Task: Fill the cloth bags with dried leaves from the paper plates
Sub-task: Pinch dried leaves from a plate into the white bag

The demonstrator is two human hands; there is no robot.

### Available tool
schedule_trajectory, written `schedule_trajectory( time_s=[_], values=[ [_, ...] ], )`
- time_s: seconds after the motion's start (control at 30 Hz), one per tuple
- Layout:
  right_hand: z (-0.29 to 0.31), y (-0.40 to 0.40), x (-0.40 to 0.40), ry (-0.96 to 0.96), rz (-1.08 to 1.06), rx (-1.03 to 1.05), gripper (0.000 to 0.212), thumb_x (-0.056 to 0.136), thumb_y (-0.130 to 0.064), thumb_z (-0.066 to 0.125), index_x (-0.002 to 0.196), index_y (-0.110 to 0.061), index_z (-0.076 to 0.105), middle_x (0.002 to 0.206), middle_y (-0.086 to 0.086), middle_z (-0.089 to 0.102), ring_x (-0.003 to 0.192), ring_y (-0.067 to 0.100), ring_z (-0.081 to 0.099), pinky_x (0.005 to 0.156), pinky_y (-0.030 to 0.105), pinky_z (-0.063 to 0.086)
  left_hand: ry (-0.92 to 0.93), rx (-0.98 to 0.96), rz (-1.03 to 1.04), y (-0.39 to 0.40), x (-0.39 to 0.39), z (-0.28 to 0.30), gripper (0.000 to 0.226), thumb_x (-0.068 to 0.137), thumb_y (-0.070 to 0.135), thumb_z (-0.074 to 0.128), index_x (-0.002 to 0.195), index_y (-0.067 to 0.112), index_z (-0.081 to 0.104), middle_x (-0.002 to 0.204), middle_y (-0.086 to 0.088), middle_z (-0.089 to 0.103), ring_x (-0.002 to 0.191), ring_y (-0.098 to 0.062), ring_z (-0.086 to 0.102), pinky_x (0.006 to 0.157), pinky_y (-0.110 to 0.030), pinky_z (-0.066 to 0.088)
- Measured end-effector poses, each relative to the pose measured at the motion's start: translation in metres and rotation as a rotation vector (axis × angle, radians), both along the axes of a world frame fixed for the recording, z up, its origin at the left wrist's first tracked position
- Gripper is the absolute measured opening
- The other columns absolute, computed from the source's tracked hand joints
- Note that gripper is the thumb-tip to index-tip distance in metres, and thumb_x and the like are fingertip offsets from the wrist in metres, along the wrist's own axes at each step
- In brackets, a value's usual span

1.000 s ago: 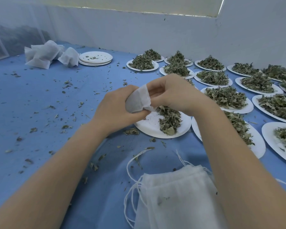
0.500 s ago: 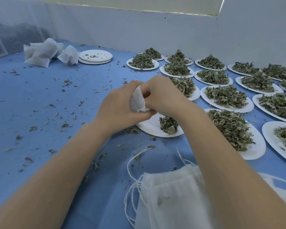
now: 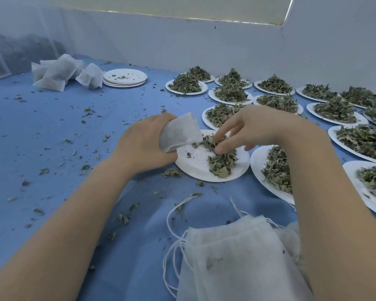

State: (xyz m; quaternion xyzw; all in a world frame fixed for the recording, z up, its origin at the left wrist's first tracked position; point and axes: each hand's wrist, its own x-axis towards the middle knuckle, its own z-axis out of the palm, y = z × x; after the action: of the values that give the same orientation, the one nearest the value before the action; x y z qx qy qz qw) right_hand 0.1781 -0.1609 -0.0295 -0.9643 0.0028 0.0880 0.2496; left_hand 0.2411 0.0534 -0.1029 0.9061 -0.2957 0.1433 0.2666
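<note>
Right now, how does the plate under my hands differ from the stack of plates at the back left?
The plate under the hands is single and holds a small heap of dried leaves on its right half. The stack of plates is several deep, and its top plate carries only scattered crumbs. Both are round white paper plates on the blue table.

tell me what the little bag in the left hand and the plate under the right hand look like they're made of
Bag: seemingly thin non-woven or gauzy fabric, white and matte, creasing softly in the left hand.
Plate: apparently paper, per the task; flat, matte white, thin-rimmed, under the right hand.
</note>
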Motion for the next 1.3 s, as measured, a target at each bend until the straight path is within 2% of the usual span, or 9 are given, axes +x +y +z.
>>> schedule_trajectory(
  time_s=[0.17,0.3,0.5,0.6,0.87,1.03,1.1,1.2,1.3],
  values=[
    [-0.009,0.016,0.006,0.205,-0.022,-0.081,0.037,0.057,-0.039,0.087,0.090,-0.030,0.071,0.074,-0.003,0.071,0.063,0.012,0.071,0.068,0.030,0.059,-0.021,0.030,0.013,0.000,0.000,-0.001,0.055,0.069,0.031,0.072,0.120,0.025,0.051,0.108,0.003,0.061,0.096,-0.024,0.055,0.078,-0.037,0.046],
    [-0.021,0.025,0.012,0.095,-0.015,-0.171,0.018,0.072,-0.019,0.079,0.089,-0.020,0.073,0.080,-0.002,0.072,0.048,0.008,0.066,0.068,0.028,0.058,-0.042,0.065,0.022,0.001,0.001,-0.001,0.056,0.070,0.032,0.072,0.121,0.025,0.051,0.110,0.001,0.061,0.097,-0.026,0.056,0.078,-0.035,0.045],
    [-0.012,0.005,0.008,-0.201,-0.090,0.115,0.014,0.075,-0.023,0.079,0.089,-0.021,0.076,0.075,-0.002,0.073,0.056,0.007,0.069,0.056,0.012,0.053,-0.057,0.090,0.048,0.002,0.003,-0.001,0.054,0.071,0.034,0.070,0.121,0.025,0.051,0.111,0.000,0.061,0.096,-0.027,0.057,0.077,-0.035,0.045],
    [-0.007,0.001,0.004,-0.285,-0.127,0.328,0.018,0.073,-0.021,0.080,0.090,-0.019,0.076,0.074,0.004,0.073,0.060,0.011,0.070,0.062,0.017,0.056,-0.058,0.106,0.050,0.002,0.003,-0.002,0.054,0.071,0.034,0.069,0.121,0.024,0.051,0.110,-0.001,0.061,0.096,-0.027,0.057,0.077,-0.034,0.045],
    [-0.008,0.015,0.004,-0.245,-0.050,0.485,0.014,0.075,-0.016,0.078,0.089,-0.015,0.076,0.072,0.005,0.073,0.064,0.015,0.071,0.057,0.010,0.050,-0.075,0.036,0.047,0.000,0.001,-0.002,0.056,0.070,0.032,0.073,0.121,0.025,0.050,0.107,0.002,0.060,0.093,-0.025,0.056,0.075,-0.032,0.043],
    [-0.009,0.016,0.007,-0.215,0.024,0.372,0.015,0.079,-0.020,0.075,0.094,-0.019,0.076,0.079,0.006,0.074,0.071,0.015,0.072,0.087,0.046,0.053,-0.158,0.090,-0.050,-0.002,0.001,0.000,0.061,0.063,0.024,0.076,0.119,0.018,0.055,0.106,-0.002,0.062,0.095,-0.027,0.057,0.080,-0.033,0.038],
    [-0.009,0.019,0.007,-0.220,0.055,0.355,0.014,0.080,-0.019,0.074,0.094,-0.021,0.076,0.082,0.010,0.074,0.072,0.016,0.072,0.087,0.049,0.053,-0.174,0.087,-0.072,-0.003,0.000,-0.001,0.060,0.062,0.022,0.076,0.118,0.017,0.056,0.101,-0.002,0.061,0.092,-0.026,0.057,0.079,-0.032,0.035],
    [-0.010,0.024,0.008,-0.271,0.081,0.285,0.015,0.079,-0.019,0.074,0.092,-0.026,0.077,0.077,0.004,0.074,0.069,0.013,0.071,0.082,0.043,0.056,-0.162,0.010,-0.078,-0.006,-0.003,-0.001,0.055,0.064,0.024,0.072,0.117,0.017,0.057,0.100,0.000,0.061,0.089,-0.023,0.056,0.076,-0.029,0.033],
    [-0.011,0.034,0.013,-0.403,0.086,0.218,0.017,0.079,-0.016,0.072,0.089,-0.028,0.076,0.067,0.001,0.071,0.054,0.010,0.062,0.058,0.016,0.051,-0.097,-0.071,-0.038,-0.010,-0.004,-0.001,0.056,0.065,0.026,0.073,0.118,0.021,0.054,0.101,0.005,0.059,0.088,-0.020,0.054,0.074,-0.029,0.036]
  ],
)
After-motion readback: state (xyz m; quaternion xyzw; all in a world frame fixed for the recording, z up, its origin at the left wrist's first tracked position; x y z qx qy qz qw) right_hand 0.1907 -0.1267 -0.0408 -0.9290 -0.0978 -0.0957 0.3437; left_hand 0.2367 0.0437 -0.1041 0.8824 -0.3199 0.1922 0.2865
